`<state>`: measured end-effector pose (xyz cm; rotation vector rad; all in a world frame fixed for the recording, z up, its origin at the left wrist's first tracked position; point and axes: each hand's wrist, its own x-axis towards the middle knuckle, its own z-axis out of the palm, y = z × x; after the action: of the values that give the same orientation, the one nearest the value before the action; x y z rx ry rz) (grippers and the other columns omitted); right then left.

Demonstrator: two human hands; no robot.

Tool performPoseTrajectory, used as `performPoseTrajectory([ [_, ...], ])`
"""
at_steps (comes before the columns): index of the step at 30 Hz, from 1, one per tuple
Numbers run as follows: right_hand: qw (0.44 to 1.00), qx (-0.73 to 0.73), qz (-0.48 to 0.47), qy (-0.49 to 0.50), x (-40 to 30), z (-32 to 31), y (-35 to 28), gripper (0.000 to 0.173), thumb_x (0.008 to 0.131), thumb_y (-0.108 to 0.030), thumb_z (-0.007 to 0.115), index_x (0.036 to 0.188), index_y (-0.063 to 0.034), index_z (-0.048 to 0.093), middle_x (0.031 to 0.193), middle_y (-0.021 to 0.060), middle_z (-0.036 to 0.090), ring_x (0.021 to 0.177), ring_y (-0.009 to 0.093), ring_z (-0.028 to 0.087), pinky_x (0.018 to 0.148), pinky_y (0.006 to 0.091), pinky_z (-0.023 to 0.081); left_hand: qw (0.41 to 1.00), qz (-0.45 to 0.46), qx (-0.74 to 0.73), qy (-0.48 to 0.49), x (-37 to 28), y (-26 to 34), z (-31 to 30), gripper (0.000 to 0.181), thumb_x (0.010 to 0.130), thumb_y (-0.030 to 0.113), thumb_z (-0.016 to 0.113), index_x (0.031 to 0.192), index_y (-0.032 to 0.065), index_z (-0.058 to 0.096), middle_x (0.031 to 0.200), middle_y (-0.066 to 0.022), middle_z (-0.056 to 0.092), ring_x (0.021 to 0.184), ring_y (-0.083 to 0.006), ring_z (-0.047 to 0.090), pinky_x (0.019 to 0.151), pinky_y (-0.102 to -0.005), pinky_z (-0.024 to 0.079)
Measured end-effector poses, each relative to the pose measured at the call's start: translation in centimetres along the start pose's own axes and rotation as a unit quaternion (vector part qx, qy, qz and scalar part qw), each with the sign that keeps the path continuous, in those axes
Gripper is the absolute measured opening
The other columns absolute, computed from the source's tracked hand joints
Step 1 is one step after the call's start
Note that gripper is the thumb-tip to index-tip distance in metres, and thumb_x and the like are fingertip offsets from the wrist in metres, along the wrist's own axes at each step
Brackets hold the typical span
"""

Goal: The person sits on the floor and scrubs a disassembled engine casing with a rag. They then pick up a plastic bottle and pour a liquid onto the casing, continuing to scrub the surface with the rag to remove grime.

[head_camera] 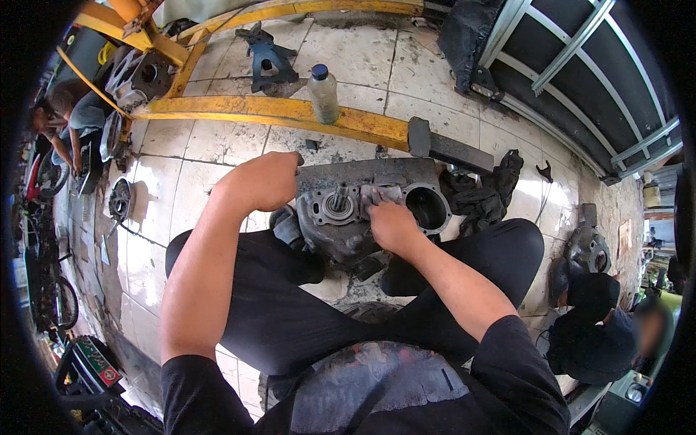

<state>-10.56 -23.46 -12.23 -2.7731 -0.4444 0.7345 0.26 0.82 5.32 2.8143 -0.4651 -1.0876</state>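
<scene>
A grey metal gearbox housing [348, 239] with a splined shaft [340, 197] in a bearing lies between my legs. At its right side is a large round opening [427, 209]. My right hand [392, 223] presses with spread fingers on a dirty grey cloth or pad [378, 193] on the housing face, between the shaft and the opening. My left hand [266, 182] is curled at the housing's far left corner; its fingertips are hidden, so what it grips cannot be told.
A yellow steel frame beam [234, 111] crosses ahead, bearing a plastic bottle [324, 98]. Beyond stands a blue jack stand [269, 62]. Black rags [484, 190] and a metal fork [545, 172] lie right. One person works far left; others are at the lower right.
</scene>
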Motion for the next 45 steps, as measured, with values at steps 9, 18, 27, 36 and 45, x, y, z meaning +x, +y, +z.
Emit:
performPoseTrajectory([
  [9,0.993,-0.076,-0.02,0.085,-0.2,1.4,0.0,0.054,0.092,-0.017,0.052,0.141,0.0069,0.057,0.135,0.0257,0.066,0.134,0.044,0.056,0.116,0.0706,0.032,1.0,-0.008,-0.01,0.009,0.9,0.0,0.2,0.047,0.089,0.002,0.049,0.135,-0.0017,0.06,0.127,-0.0284,0.068,0.121,-0.0413,0.064,0.103,-0.0481,0.05],
  [18,0.999,-0.036,0.034,-0.006,0.4,-1.8,-1.0,0.042,0.091,-0.019,0.058,0.121,0.0071,0.071,0.131,0.0324,0.066,0.133,0.048,0.057,0.118,0.0716,0.027,1.0,-0.009,-0.006,0.007,0.9,-0.6,0.4,0.052,0.091,0.002,0.049,0.143,0.0001,0.057,0.129,-0.0276,0.068,0.123,-0.0407,0.064,0.103,-0.0473,0.05],
  [27,0.997,-0.028,0.021,0.068,0.3,1.1,-0.6,0.04,0.089,-0.018,0.061,0.121,0.0017,0.072,0.141,0.0316,0.06,0.14,0.046,0.052,0.118,0.0677,0.031,1.0,0.01,-0.013,0.015,0.8,-0.3,0.1,0.052,0.091,0.002,0.048,0.142,0.0002,0.057,0.127,-0.0283,0.068,0.12,-0.0415,0.065,0.102,-0.0476,0.05],
  [36,1.0,0.012,0.014,0.001,0.1,-1.5,0.1,0.034,0.085,-0.014,0.059,0.113,0.0005,0.072,0.113,0.025,0.073,0.116,0.04,0.067,0.11,0.0626,0.044,1.0,0.005,-0.019,0.021,0.4,-0.8,0.3,0.051,0.092,0.003,0.049,0.142,0.0007,0.057,0.127,-0.0275,0.068,0.121,-0.0412,0.065,0.104,-0.0482,0.05],
  [45,0.997,0.045,0.044,-0.047,-0.1,-1.3,-0.1,0.035,0.09,-0.014,0.056,0.119,0.0007,0.07,0.126,0.0257,0.069,0.13,0.039,0.061,0.115,0.0573,0.041,1.0,0.004,-0.015,0.027,0.7,-0.9,0.3,0.051,0.09,0.001,0.049,0.14,-0.0011,0.059,0.129,-0.0282,0.067,0.122,-0.0416,0.064,0.104,-0.048,0.05],
])
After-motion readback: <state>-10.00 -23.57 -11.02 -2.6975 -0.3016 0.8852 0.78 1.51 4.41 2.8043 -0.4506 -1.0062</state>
